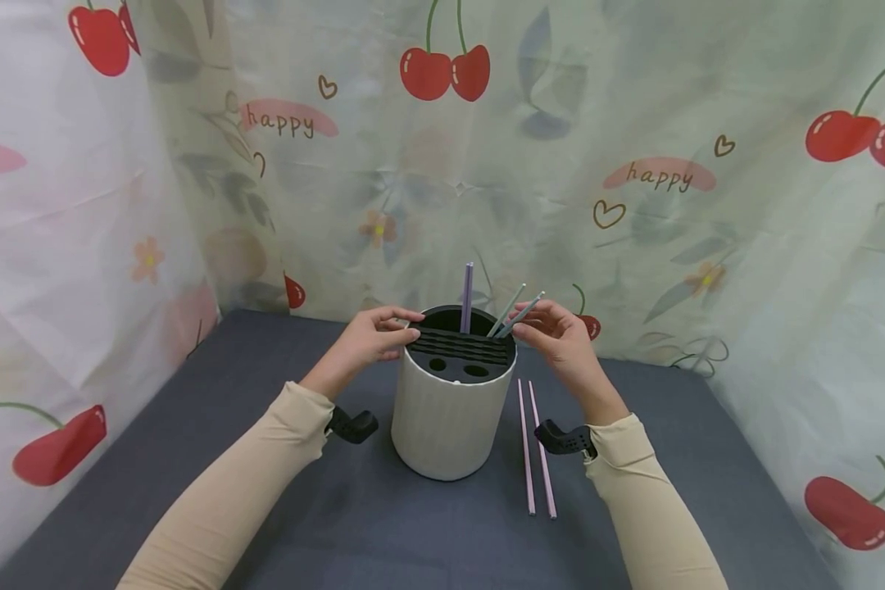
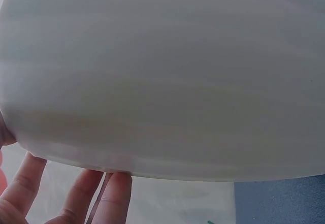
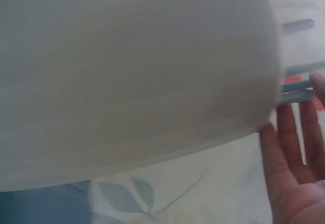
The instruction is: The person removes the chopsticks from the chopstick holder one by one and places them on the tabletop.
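- Dark grey cloth (image 1: 354,524) covers the surface; the whitish holder (image 1: 450,422) stands on it, between both hands.
- Left hand (image 1: 371,336), fingers nearly straight, touches the holder's left rim.
- Right hand (image 1: 564,336) pinches blue-green sticks (image 1: 529,306) at the holder's far right edge; inserting them seems the present step. Next move probably calls for lowering, then releasing.
- Purple sticks (image 1: 467,297) stand inside; pink sticks (image 1: 525,447) lie to the right of the holder, nearer.
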A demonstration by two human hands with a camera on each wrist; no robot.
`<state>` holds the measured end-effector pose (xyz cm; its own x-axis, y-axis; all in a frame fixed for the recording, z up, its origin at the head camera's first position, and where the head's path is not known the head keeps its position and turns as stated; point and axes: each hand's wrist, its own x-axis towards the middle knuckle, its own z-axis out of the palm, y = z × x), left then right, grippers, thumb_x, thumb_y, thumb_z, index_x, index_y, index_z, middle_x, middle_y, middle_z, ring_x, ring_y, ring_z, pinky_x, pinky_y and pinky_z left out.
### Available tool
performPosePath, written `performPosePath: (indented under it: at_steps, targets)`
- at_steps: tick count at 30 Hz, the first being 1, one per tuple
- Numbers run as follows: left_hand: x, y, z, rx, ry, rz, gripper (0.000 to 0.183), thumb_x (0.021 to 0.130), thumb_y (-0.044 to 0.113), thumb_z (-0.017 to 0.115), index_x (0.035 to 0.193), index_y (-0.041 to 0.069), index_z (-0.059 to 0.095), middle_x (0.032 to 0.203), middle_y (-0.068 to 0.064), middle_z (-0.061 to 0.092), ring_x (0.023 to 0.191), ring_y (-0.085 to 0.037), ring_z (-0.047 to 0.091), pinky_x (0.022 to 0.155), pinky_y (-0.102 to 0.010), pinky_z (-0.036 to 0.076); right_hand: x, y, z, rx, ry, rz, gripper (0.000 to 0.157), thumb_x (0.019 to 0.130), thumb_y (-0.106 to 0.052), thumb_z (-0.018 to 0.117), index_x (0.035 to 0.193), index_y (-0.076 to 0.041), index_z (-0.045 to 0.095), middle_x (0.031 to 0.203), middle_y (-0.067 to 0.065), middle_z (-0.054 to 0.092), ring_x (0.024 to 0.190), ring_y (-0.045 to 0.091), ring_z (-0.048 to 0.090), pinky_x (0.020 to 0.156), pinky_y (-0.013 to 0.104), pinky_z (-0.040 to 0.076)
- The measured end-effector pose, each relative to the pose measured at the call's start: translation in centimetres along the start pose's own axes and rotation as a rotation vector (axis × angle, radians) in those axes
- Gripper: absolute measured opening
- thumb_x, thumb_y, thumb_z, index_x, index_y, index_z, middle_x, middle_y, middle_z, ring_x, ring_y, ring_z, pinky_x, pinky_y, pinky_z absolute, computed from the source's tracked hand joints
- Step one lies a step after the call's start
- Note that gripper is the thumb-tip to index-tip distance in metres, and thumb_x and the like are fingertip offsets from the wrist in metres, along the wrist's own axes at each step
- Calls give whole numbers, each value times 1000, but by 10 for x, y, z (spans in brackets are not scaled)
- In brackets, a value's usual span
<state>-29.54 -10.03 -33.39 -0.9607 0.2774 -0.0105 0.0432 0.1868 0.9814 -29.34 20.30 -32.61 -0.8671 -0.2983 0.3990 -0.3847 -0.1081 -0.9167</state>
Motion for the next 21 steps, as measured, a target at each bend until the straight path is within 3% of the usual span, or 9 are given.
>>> performPosePath:
  at_steps: [5, 9, 16, 19, 21]
  targets:
    - [0, 0, 0, -1, 1, 0, 38, 94, 22, 66, 131, 15, 61, 133, -15, 54, 129, -30, 48, 100, -48, 47, 0, 4, 4, -21, 62, -36, 27, 91, 5, 62, 99, -21, 68, 100, -7, 70, 97, 7, 66, 88, 24, 53]
    - [0, 0, 0, 0, 1, 8, 37, 94, 22, 66, 130, 15, 61, 130, -15, 56, 127, -30, 50, 100, -48, 48, 4, -9, 6, 30, 130, -108, 30, 88, 9, 63, 94, -20, 68, 102, -5, 69, 92, 6, 67, 84, 26, 56]
    - [0, -2, 0, 1, 1, 26, 37, 94, 22, 66, 130, 13, 61, 125, -13, 59, 123, -29, 53, 100, -47, 48, 19, -87, -5, 265, 224, -370, 28, 86, 21, 57, 102, -1, 66, 92, 10, 67, 79, 19, 70, 75, 32, 59]
    - [-1, -1, 0, -2, 2, 20, 37, 94, 22, 66, 130, 13, 61, 126, -15, 58, 124, -30, 52, 100, -48, 48, 21, -119, -19, 364, 292, -427, 30, 83, 21, 60, 109, 6, 61, 90, 14, 64, 76, 22, 69, 70, 34, 60]
    - [-1, -1, 0, -1, 1, 16, 38, 94, 22, 66, 130, 14, 61, 128, -15, 57, 124, -30, 52, 100, -48, 48, 21, -131, -30, 367, 355, -425, 38, 81, 20, 64, 115, 5, 59, 88, 15, 62, 73, 23, 68, 66, 33, 60]
